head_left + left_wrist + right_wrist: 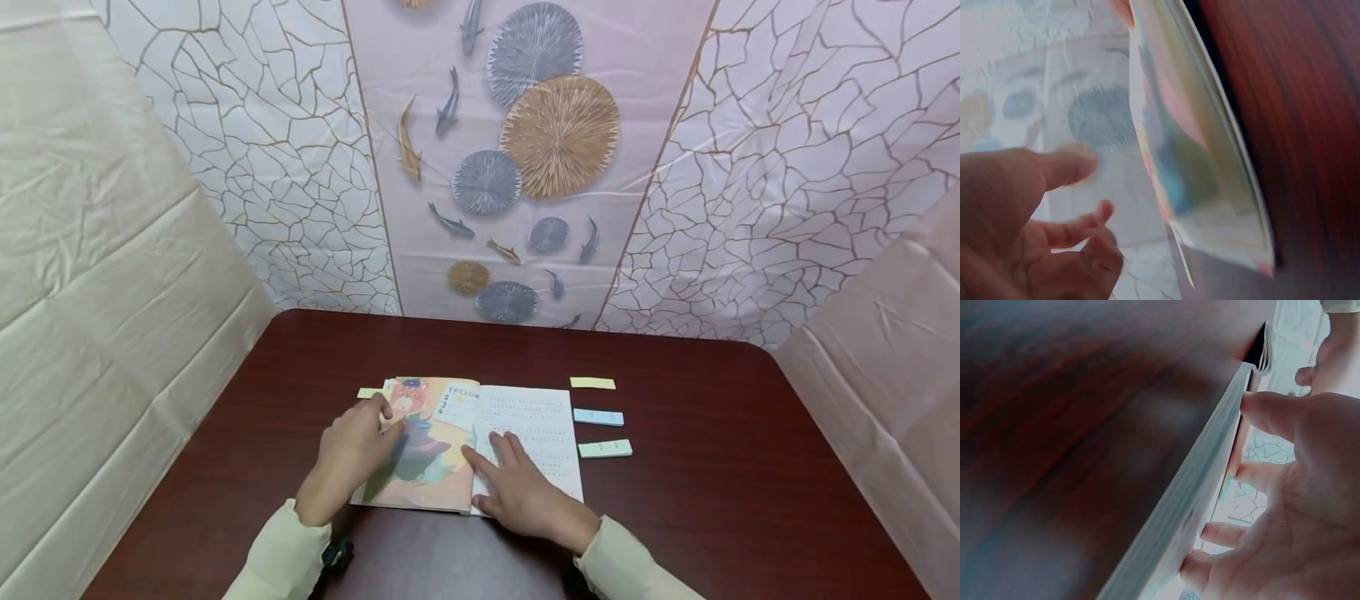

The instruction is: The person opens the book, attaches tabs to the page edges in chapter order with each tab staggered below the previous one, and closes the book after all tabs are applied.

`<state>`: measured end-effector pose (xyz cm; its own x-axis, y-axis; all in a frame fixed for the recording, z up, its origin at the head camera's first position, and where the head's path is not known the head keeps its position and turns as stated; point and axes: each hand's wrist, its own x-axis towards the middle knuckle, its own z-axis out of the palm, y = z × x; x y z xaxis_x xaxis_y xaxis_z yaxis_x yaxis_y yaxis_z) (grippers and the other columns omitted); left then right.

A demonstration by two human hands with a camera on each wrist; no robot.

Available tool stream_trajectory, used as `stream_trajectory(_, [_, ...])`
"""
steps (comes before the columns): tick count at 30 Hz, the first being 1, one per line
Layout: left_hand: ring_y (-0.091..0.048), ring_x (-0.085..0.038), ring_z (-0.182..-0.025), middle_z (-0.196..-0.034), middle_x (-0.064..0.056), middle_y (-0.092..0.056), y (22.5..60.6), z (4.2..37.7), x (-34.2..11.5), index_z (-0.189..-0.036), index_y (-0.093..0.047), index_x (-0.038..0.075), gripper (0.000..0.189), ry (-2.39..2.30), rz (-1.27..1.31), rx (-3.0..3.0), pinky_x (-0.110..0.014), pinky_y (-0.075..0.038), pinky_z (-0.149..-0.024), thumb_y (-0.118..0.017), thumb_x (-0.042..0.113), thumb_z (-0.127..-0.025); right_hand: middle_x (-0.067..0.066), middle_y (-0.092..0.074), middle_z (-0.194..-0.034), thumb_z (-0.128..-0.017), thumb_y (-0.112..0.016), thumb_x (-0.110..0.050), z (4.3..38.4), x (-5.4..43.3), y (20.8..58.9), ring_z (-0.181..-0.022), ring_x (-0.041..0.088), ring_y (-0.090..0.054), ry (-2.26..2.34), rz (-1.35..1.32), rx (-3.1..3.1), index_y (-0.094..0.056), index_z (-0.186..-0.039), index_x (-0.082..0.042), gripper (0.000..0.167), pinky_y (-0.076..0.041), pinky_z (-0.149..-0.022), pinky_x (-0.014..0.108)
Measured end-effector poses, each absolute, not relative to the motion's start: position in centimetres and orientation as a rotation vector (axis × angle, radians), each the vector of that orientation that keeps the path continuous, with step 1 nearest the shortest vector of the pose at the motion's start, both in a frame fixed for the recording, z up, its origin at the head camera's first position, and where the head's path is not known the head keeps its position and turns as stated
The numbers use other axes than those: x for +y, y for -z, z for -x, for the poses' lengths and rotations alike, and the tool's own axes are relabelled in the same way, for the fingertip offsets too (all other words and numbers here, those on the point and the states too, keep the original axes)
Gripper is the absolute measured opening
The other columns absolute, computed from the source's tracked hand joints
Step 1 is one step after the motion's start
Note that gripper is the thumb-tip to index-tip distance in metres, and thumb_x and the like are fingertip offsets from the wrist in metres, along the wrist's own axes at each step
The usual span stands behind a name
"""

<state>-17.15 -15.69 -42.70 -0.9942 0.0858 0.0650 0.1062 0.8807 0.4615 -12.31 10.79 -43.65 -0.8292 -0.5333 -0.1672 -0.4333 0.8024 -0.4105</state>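
An open picture book (525, 408) lies on the table, with a colourful illustrated left page and a right page of printed text. My left hand (356, 446) is over the outer part of the illustrated page. Its thumb is stretched out and the other fingers are loosely bent, with nothing between them in the left wrist view. Spread fingers of my right hand (525, 496) rest on the text page near the fold. At the book's upper left edge a pale yellow-green paper strip (370, 392) sticks out; I cannot tell whether it is attached.
To the right of the book, a yellow sticky-note strip (592, 383), a blue strip pad (598, 417) and a green strip pad (605, 449) lie in a column. The dark red wooden table (720, 483) reaches back to a patterned cloth wall (510, 167).
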Motion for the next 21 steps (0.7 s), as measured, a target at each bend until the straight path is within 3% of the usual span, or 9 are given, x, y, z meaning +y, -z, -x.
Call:
stream_trajectory(5, [-0.056, -0.028, -0.099, -0.109, -0.012, -0.062, 42.6, 15.9, -13.4, -0.114, -0.071, 0.007, 0.035, 0.723, 0.365, -3.066, -0.046, -0.054, -0.073, -0.084, 0.030, -0.091, 0.032, -0.028, -0.162, -0.105, -0.066, -0.033, 12.5, 10.9, 44.3, -0.152, 0.056, -0.024, 0.487, 0.768, 2.739, -0.041, -0.163, -0.016, 0.066, -0.037, -0.117, 0.062])
stream_trajectory(10, [-0.051, -0.043, -0.131, -0.140, -0.026, -0.054, 43.1, 15.5, -11.4, -0.129, -0.066, 0.003, 0.056, 0.680, 0.552, -3.075, -0.059, -0.051, -0.099, -0.087, 0.036, -0.088, 0.032, -0.027, -0.164, -0.106, -0.064, -0.037, 12.8, 11.0, 44.8, -0.152, 0.056, -0.024, 0.452, 0.769, 2.758, -0.040, -0.164, -0.018, 0.065, -0.037, -0.117, 0.062])
stream_trajectory(16, [-0.047, -0.048, -0.139, -0.149, -0.031, -0.049, 43.8, 15.6, -10.1, -0.145, -0.058, 0.002, 0.075, 0.583, 0.596, -3.156, -0.061, -0.047, -0.107, -0.083, 0.045, -0.089, 0.031, -0.026, -0.165, -0.106, -0.064, -0.036, 12.6, 10.7, 44.3, -0.153, 0.056, -0.022, 0.455, 0.756, 2.731, -0.040, -0.164, -0.018, 0.065, -0.034, -0.119, 0.062])
stream_trajectory(21, [-0.046, -0.046, -0.142, -0.152, -0.028, -0.048, 43.9, 15.7, -9.7, -0.148, -0.057, 0.005, 0.077, 0.522, 0.586, -3.216, -0.061, -0.043, -0.111, -0.081, 0.050, -0.090, 0.030, -0.026, -0.165, -0.105, -0.065, -0.037, 12.4, 10.9, 43.8, -0.153, 0.054, -0.024, 0.428, 0.743, 2.734, -0.041, -0.164, -0.019, 0.066, -0.036, -0.118, 0.060])
